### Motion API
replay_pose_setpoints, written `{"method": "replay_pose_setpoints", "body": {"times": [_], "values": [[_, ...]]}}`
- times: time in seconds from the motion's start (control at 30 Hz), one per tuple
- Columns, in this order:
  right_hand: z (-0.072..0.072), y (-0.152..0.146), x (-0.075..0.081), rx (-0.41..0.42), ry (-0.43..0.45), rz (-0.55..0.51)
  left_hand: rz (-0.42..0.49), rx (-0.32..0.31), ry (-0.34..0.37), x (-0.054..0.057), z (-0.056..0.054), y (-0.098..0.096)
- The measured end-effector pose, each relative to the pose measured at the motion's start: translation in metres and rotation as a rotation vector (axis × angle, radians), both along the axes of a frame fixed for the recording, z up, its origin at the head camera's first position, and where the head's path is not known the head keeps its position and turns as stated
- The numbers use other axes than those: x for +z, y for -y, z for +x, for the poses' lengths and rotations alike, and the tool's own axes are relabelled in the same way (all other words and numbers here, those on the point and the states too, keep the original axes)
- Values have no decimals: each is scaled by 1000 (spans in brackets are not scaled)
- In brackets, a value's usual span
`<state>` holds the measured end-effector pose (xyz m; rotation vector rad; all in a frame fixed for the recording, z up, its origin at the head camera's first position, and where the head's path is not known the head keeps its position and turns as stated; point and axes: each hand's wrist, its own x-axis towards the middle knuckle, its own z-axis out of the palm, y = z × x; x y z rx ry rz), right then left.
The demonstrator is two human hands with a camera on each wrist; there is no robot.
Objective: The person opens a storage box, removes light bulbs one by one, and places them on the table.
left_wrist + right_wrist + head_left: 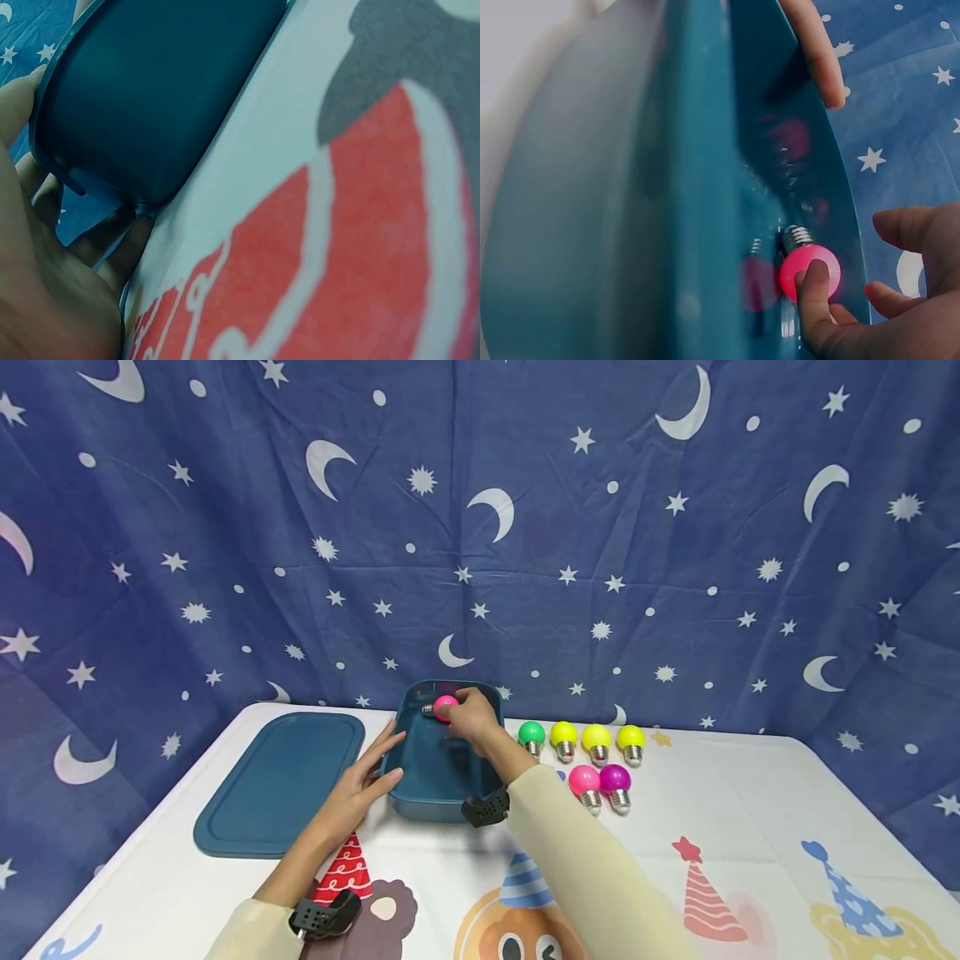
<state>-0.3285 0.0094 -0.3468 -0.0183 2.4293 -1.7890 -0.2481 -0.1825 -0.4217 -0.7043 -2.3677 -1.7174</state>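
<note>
A dark blue rectangular bin stands on the table with its top open. My left hand rests against its left side, fingers spread along the outside and rim. Inside the bin, my right hand holds a pink light bulb low near the far wall. The right wrist view shows the thumb across this bulb, its silver screw base pointing away from the palm. Another fingertip shows close behind the thumb, while two fingers stand off from the bulb. The bulb's far side is hidden.
A flat dark blue lid lies to the left. Right of the bin stand a green bulb and several yellow bulbs. A pink bulb and a purple bulb lie nearer. A starry blue curtain hangs behind.
</note>
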Motion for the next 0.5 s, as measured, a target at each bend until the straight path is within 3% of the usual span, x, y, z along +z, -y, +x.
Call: {"method": "replay_pose_setpoints", "body": {"times": [0.27,0.5], "values": [[-5,0,-4,-29,15,41,5,-11,-4,0,1,1],[-15,-2,2,-24,16,101,16,-17,-5,0,1,1]]}}
